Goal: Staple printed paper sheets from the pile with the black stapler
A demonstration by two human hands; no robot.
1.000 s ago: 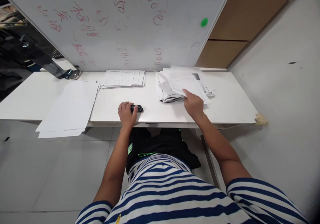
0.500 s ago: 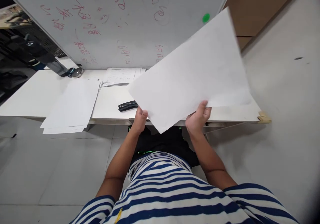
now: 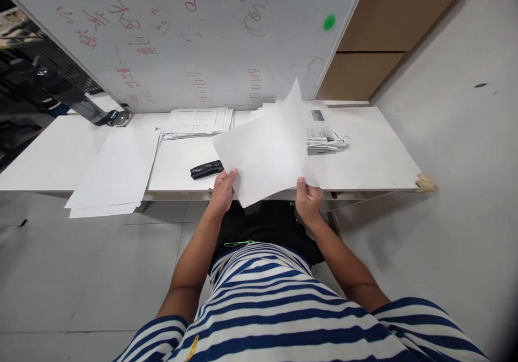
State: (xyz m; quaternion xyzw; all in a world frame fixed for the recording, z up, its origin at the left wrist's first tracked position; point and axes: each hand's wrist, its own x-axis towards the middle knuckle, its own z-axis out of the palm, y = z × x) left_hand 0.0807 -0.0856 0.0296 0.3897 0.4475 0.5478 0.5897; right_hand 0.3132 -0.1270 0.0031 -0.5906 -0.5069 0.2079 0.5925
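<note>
Between my two hands a white sheet of paper (image 3: pixel 265 151) is held above the front of the table, its far corner standing up. My left hand (image 3: pixel 223 190) pinches the sheet's left edge, thumb on top. My right hand (image 3: pixel 308 201) grips the lower right part, also thumb on top. Just behind my left hand lies a black stapler (image 3: pixel 206 169). A stack of printed papers (image 3: pixel 327 145) sits partly hidden behind the raised sheet. Another stack of printed papers (image 3: pixel 193 122) rests at the back of the table, left of the sheet.
Loose white sheets (image 3: pixel 115 170) on the left overhang the front edge of the white table (image 3: pixel 372 159). A whiteboard (image 3: pixel 218 43) with red writing stands along the back. A brown cabinet (image 3: pixel 376 22) and a wall are on the right.
The sheet's right part has swung down and left, bending inward, which uncovers the right stack of printed papers. My right hand has moved left, closer to my left hand.
</note>
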